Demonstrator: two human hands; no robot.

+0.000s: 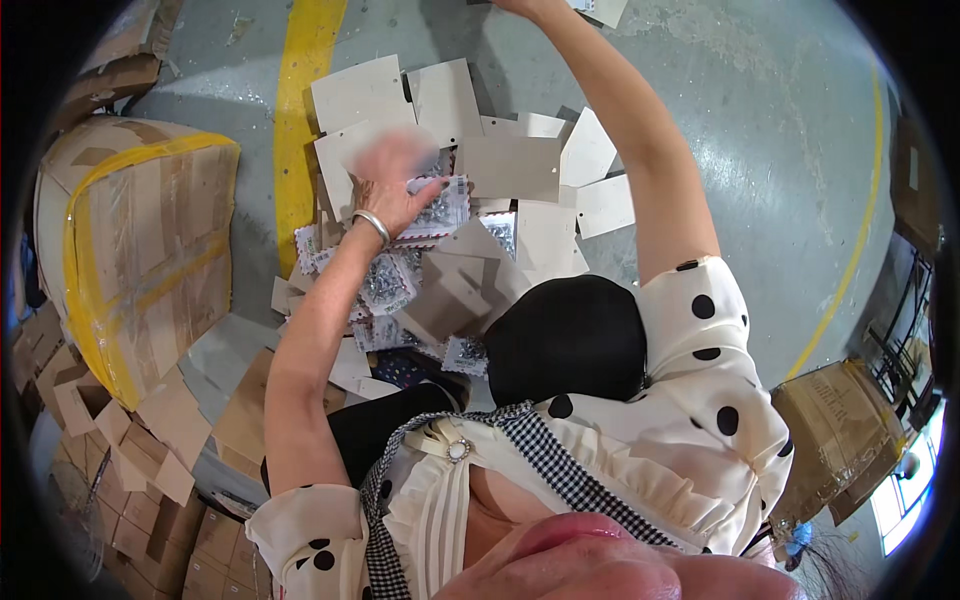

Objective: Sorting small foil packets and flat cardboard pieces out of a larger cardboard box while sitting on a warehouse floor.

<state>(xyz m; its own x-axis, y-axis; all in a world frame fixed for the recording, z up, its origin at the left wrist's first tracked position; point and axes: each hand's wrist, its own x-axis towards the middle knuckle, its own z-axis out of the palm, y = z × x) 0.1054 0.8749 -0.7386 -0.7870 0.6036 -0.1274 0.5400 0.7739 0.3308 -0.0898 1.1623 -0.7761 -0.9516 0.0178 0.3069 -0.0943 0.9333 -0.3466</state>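
Observation:
My left hand [395, 188], with a silver bangle at the wrist, lies over the pile on the floor. Its thumb touches a clear packet [447, 212] of small metal pieces with a striped border; the fingers are smeared, so their grip is unclear. Around it are flat beige boards [512, 168] with small holes. More packets [388, 285] of the same sort lie below the hand, partly under a tilted board [455, 290]. Stretched far ahead, my right hand [520, 4] is mostly cut off by the upper edge, close to a pale board [606, 11]. What its fingers do is hidden.
A large taped carton [150, 250] stands at the left, with open cardboard boxes [140, 445] nearer me. Another carton [835, 425] is at the right. Yellow lines [300, 120] run over the grey floor [780, 180]. My black-clad knee [570, 335] is beside the pile.

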